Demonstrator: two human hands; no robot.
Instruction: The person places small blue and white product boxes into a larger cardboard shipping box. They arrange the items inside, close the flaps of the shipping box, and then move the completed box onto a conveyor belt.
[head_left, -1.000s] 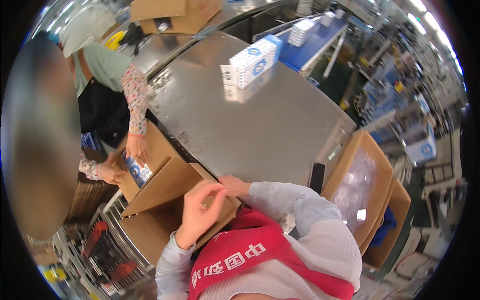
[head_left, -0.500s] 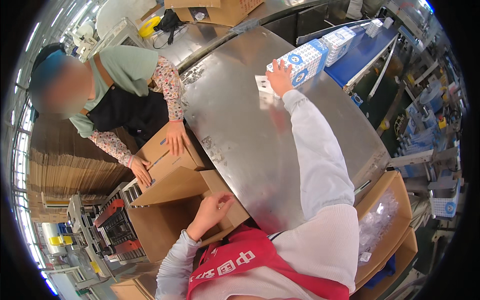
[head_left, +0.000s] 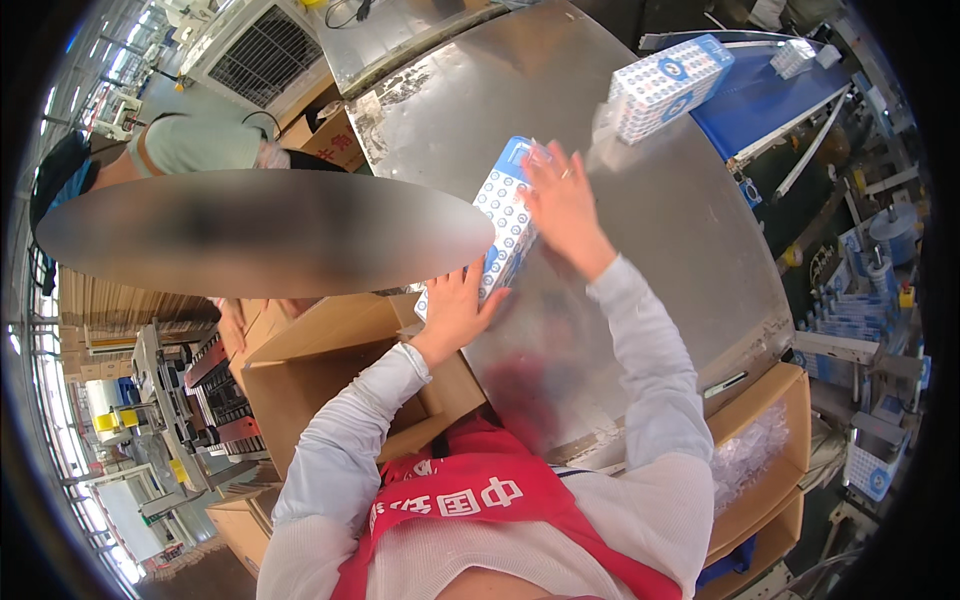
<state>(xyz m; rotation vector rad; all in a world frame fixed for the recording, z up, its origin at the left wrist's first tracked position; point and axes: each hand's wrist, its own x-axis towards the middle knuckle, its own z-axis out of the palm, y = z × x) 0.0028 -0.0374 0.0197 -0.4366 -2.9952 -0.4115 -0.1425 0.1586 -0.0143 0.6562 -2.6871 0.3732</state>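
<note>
A white pack with blue pattern and blue end (head_left: 512,215), a packaged bundle in clear film, lies at a slant over the steel table (head_left: 440,130). My left hand (head_left: 458,312) presses against its near end, thumb and fingers spread around it. At the far end, the fingers of my right hand (head_left: 568,205) rest on its right edge, slightly smeared by motion. Just below my left hand stands an open cardboard box (head_left: 300,385), its flaps raised; its inside is partly hidden by my left arm.
A second such pack (head_left: 668,88) stands where the table meets a blue conveyor belt (head_left: 750,110). A carton of clear plastic wrapping (head_left: 750,460) is at the right. Across the box a co-worker (head_left: 190,145) leans over a closed carton. Stacked flat cardboard (head_left: 120,320) lies at the left.
My right hand has drawn one pack away from the conveyor side toward me. My left hand has risen from over the box to the pack's near end. The co-worker has bent lower.
</note>
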